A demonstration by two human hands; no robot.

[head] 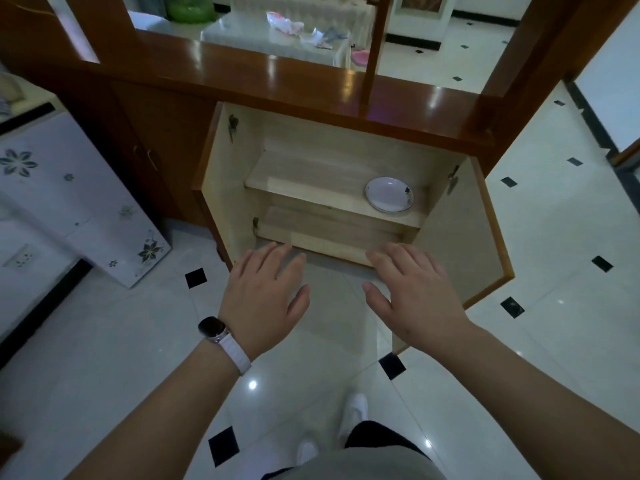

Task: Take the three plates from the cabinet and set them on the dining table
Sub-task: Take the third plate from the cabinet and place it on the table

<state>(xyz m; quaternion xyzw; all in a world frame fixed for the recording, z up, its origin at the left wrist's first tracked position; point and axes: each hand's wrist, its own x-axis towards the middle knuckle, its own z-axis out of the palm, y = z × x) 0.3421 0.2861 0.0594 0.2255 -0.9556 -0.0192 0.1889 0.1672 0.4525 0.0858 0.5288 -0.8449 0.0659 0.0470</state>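
A low wooden cabinet stands in front of me with both doors swung wide. On the right end of its upper shelf lies a white plate with a dark rim. I can see only this one plate. My left hand, with a white-strapped watch on the wrist, hovers palm down in front of the cabinet's bottom edge, fingers spread and empty. My right hand hovers beside it, also spread and empty, well below the plate. Beyond the cabinet top stands a table with a pale cloth.
The left door and right door stick out on both sides of my hands. A white appliance with flower decals stands at the left. The floor is glossy white tile with black diamonds. Crumpled bags lie on the table.
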